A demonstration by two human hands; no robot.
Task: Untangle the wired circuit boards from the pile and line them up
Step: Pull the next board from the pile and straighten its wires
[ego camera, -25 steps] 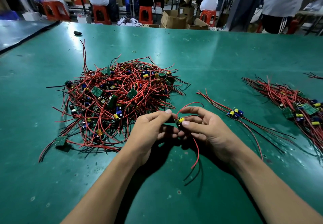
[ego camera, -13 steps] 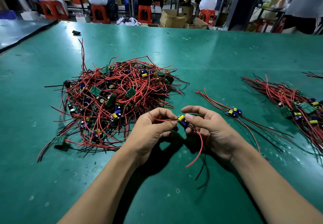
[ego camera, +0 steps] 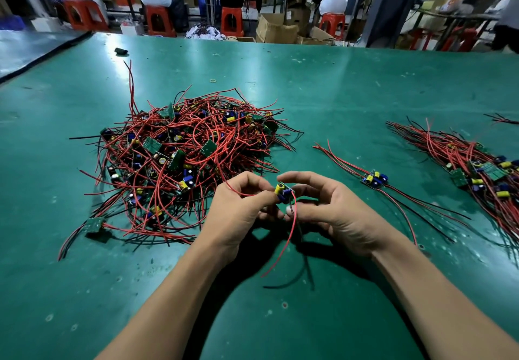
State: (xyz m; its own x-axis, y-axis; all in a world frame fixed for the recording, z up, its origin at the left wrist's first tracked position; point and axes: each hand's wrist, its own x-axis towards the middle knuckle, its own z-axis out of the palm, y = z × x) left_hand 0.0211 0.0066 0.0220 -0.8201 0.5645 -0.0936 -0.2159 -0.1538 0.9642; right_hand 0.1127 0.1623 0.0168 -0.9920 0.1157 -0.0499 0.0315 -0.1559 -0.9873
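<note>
Both grips pinch: left hand (ego camera: 241, 205) the red lead (ego camera: 238, 192), right hand (ego camera: 331, 208) the circuit board (ego camera: 283, 191); its loop has straightened, nearly free

On the worktop (ego camera: 337, 93), the pile of wired circuit boards (ego camera: 182, 157) lies left of centre. In front of it, a bit to the right, left hand (ego camera: 238, 210) & right hand (ego camera: 331, 213) hold one circuit board (ego camera: 283, 191) between them. Right of the hands: a single wired board (ego camera: 375, 180), then the lined-up bundle (ego camera: 483, 174) at far right.
</note>
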